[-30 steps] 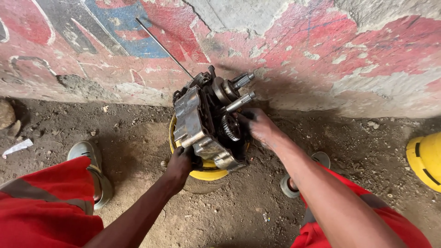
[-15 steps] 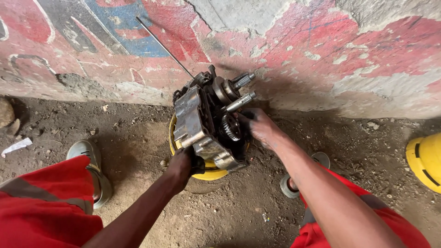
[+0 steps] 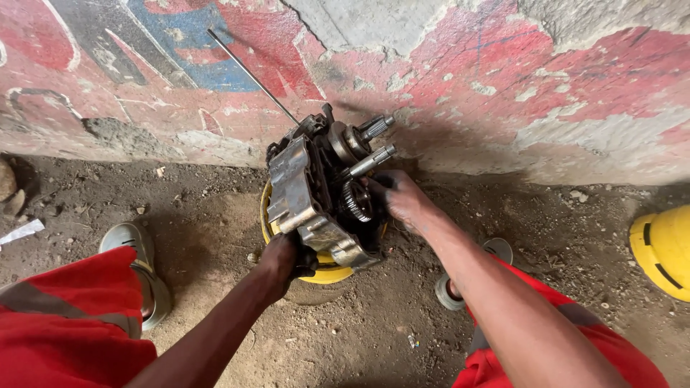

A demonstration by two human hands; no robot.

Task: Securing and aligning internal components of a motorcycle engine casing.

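Observation:
A grimy metal engine case [image 3: 305, 194] with shafts and a gear showing stands tilted on a yellow round container [image 3: 332, 271] by the wall. My left hand [image 3: 286, 257] grips the case's lower near edge. Around the case's right side my right hand [image 3: 401, 198] is closed, next to the gear [image 3: 355, 201]. Two splined shafts [image 3: 370, 144] stick up and to the right. A thin metal rod [image 3: 251, 73] rises from the case's top toward the wall.
A painted, chipped wall [image 3: 503, 79] runs across the back. The ground is dirt [image 3: 388, 323]. A yellow hard hat [image 3: 665, 248] lies at the right edge. My sandalled feet [image 3: 140, 259] and red trouser legs [image 3: 65, 323] flank the case.

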